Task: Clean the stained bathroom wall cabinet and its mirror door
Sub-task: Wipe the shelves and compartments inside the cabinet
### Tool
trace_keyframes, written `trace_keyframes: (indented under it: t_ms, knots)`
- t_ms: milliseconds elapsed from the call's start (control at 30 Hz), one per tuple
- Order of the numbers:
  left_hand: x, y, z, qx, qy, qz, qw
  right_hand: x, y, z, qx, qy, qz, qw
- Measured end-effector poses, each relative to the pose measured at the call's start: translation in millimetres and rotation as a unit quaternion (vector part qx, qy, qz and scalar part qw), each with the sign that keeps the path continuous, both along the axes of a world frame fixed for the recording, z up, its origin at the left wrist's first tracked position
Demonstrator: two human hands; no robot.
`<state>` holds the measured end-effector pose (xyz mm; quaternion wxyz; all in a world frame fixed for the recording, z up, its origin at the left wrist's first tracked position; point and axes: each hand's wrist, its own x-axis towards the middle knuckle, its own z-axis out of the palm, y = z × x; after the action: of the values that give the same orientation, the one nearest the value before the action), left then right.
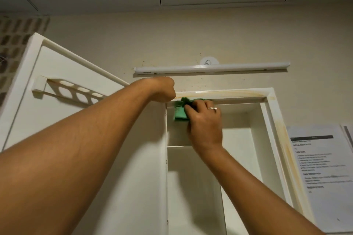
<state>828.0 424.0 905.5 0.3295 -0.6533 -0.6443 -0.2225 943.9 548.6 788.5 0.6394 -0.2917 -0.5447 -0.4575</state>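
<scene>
The white wall cabinet (267, 112) hangs in the middle of the view, seen from below. Its door (57, 86) is swung wide open to the left, so only the white inner side faces the camera. A white rack (76, 93) with oval holes is fixed across that inner side.

The right hand (204, 120) reaches up into the top left corner of the cabinet opening. Its fingers (193, 109) are curled together around a green cloth (180, 113), clamping it against the inside of the cabinet just under the top frame. Part of the cloth bunches above the fingers and part hangs below them. A ring (212, 108) sits on one finger.

The left hand (162, 89) is bent at the wrist over the top left corner of the cabinet, where the door meets the frame. Its fingers are hidden behind the hand, so how they lie cannot be told.

An orange-brown stain (229, 93) runs along the top frame to the right of the cloth. A similar streak (286, 149) runs down the right side of the frame. Inside, a shelf (175, 146) crosses the left part below the right hand.

On the far wall just above the cabinet is a long white tube light (210, 68). A printed sheet of paper (321, 168) is stuck to the wall at the right, beside the cabinet. Small tiles (15, 34) show at the far left, beyond the door.
</scene>
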Motion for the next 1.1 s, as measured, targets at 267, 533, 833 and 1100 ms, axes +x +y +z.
trace_keyframes:
  t_ms: [267,533,833,1100]
  knots:
    - [-0.4,-4.4,-0.1,0.006,0.021,0.026,0.999,3.5,-15.1,15.4,-0.011,-0.146,-0.132,0.980]
    - [2.4,-11.5,-6.2,0.007,0.036,0.021,0.999,56.3,-11.1,1.8,-0.089,0.049,-0.128,0.987]
    - [-1.5,-10.8,-5.2,0.009,0.039,0.020,0.999,-9.9,-26.2,13.2,-0.047,-0.115,-0.135,0.983]
    - [-0.9,-6.7,-3.1,-0.006,0.035,0.015,0.999,88.0,-16.7,5.7,-0.121,0.077,-0.149,0.978]
